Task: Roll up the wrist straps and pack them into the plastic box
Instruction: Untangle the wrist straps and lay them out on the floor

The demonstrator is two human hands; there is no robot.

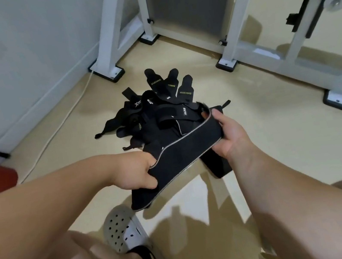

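Left hand [132,172] fingers hidden behind strap [181,159]; gym frame [110,31] top cropped.

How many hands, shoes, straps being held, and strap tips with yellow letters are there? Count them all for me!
Hands: 2, the left hand and the right hand
Held strap: 1, gripped by both hands
Strap tips with yellow letters: 3, sticking out of the pile
Shoe: 1
Total: 7
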